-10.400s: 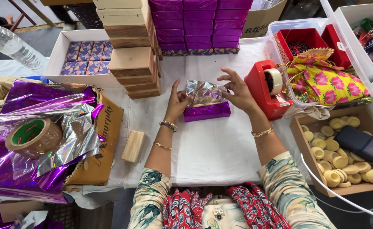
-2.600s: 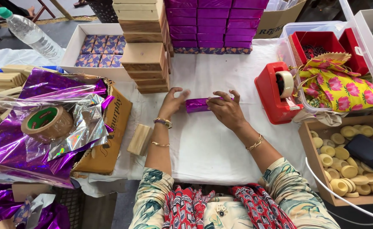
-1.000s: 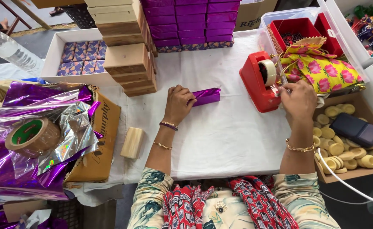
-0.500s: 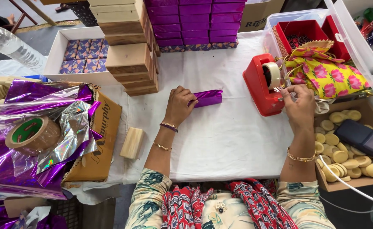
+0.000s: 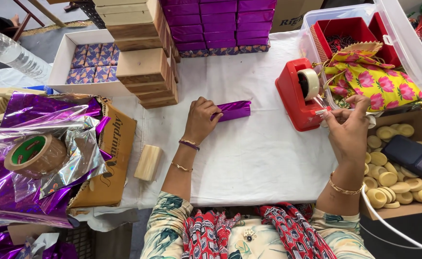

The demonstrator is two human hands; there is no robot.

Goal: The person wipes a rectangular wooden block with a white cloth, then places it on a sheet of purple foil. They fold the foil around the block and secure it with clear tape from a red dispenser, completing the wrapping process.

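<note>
white cloth covers the table in front of you, and your patterned sleeves sit at the bottom edge of the frame. just left of centre your left hand rests on the cloth, fingers curled down over the left end of a small block wrapped in purple foil, pinning it flat; the rest of the wrapped block sticks out to the right of your knuckles. at the right of the frame your right hand is raised at the front of the red tape dispenser, thumb and fingertips pinched on a strip of clear tape at its cutter.

low on the left, a bare wooden block lies alone on the cloth, well apart from your left hand. further left, crumpled purple foil sheets spread over a cardboard box, with a roll of brown tape lying on top. in the lower right a cardboard tray holds pale round pieces and a dark flat case.

beyond the dispenser, a flowered yellow-and-pink pouch lies in a clear bin beside red boxes. in the upper middle stand stacked wooden boxes and a wall of purple boxes; upper left, a white tray of purple patterned packets and a plastic bottle.
</note>
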